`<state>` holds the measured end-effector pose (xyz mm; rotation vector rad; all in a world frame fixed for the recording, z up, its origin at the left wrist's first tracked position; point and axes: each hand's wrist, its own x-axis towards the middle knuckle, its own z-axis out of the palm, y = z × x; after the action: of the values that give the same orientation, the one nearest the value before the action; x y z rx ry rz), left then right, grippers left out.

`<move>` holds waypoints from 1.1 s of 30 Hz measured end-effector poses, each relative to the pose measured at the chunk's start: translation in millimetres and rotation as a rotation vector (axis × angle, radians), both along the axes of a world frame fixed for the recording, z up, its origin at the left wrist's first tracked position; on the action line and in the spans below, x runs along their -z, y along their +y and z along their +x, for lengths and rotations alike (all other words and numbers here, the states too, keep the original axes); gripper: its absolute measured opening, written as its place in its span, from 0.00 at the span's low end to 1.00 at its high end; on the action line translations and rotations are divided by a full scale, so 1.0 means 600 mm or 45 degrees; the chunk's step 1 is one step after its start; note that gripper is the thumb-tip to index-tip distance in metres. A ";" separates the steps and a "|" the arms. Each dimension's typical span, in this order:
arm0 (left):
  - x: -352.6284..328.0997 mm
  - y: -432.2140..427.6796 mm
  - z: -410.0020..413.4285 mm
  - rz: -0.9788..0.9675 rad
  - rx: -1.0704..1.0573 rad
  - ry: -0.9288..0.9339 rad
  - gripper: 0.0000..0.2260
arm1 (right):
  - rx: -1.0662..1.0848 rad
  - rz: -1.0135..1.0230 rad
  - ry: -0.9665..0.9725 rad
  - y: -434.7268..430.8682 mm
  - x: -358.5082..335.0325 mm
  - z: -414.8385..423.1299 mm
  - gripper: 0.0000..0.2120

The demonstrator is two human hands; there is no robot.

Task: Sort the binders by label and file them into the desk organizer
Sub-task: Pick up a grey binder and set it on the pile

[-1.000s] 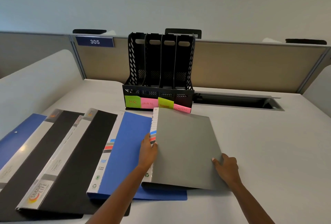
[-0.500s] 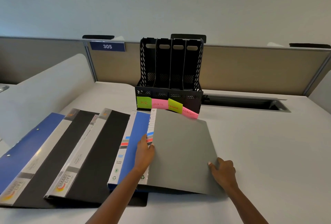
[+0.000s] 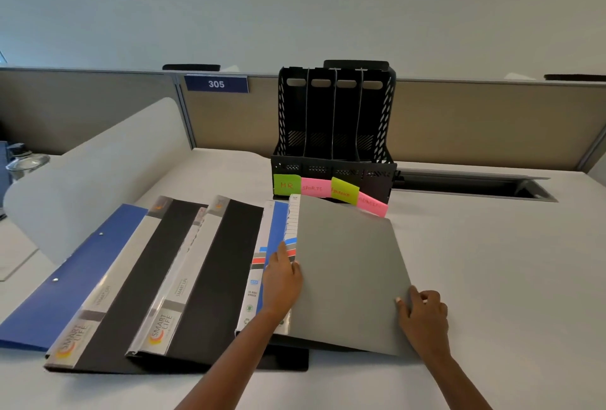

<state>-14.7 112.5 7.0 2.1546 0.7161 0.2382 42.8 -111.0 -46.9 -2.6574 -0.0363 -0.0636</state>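
Observation:
A grey binder (image 3: 347,272) lies on top of a fan of binders, its near edge lifted a little off the desk. My left hand (image 3: 282,278) grips its left spine edge. My right hand (image 3: 423,314) holds its lower right edge with the thumb on the cover. Under it lies a blue binder (image 3: 277,229), then two black binders (image 3: 216,278) (image 3: 131,281) and a blue binder (image 3: 72,275) at the far left. The black desk organizer (image 3: 334,134) stands behind, its slots empty, with green and pink sticky labels (image 3: 314,187) along its front.
Beige partition panels with a blue "305" sign (image 3: 216,84) close off the back. A cable trough (image 3: 472,186) opens in the desk right of the organizer. A curved white divider (image 3: 95,173) stands at the left, with a glass jar (image 3: 23,160) beyond it.
The grey binder has slid left over the blue binder, covering more of it, with both hands still on its edges. The view has shifted, so everything sits further right in frame.

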 end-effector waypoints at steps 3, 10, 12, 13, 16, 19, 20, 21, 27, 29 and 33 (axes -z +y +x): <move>0.000 -0.002 -0.002 0.031 0.011 0.009 0.23 | -0.001 0.017 -0.002 -0.002 -0.002 0.001 0.19; 0.002 -0.009 -0.003 0.026 -0.029 -0.020 0.23 | -0.076 -0.058 0.089 -0.005 -0.019 0.015 0.18; 0.003 -0.011 -0.002 0.023 -0.042 -0.023 0.23 | -0.114 -0.067 0.086 0.000 -0.019 0.019 0.18; 0.004 -0.012 -0.001 0.018 -0.050 -0.026 0.23 | -0.140 -0.055 0.068 0.006 -0.021 0.017 0.17; 0.006 -0.015 0.001 0.005 -0.086 -0.019 0.23 | -0.297 0.024 0.036 0.029 -0.019 0.017 0.22; 0.007 -0.016 -0.002 0.002 -0.105 -0.006 0.23 | -0.475 0.101 0.043 0.062 -0.006 0.015 0.39; 0.006 -0.015 -0.004 -0.008 -0.110 0.002 0.23 | -0.512 0.094 0.033 0.073 -0.008 0.012 0.39; 0.003 -0.014 -0.005 -0.020 -0.118 0.009 0.23 | -0.545 0.089 0.025 0.084 -0.013 0.008 0.39; -0.013 0.003 -0.008 0.175 -0.171 0.107 0.24 | -0.648 0.160 -0.009 0.141 -0.053 -0.013 0.39; -0.016 0.015 -0.011 0.295 -0.150 0.169 0.24 | -0.709 0.211 -0.010 0.160 -0.068 -0.016 0.33; -0.015 0.059 -0.025 0.312 -0.129 0.228 0.24 | -0.773 0.302 -0.001 0.212 -0.091 -0.025 0.34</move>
<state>-29.5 148.0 16.3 2.3970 0.9412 0.1957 27.8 16.5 7.7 -2.3031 -0.7769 0.1230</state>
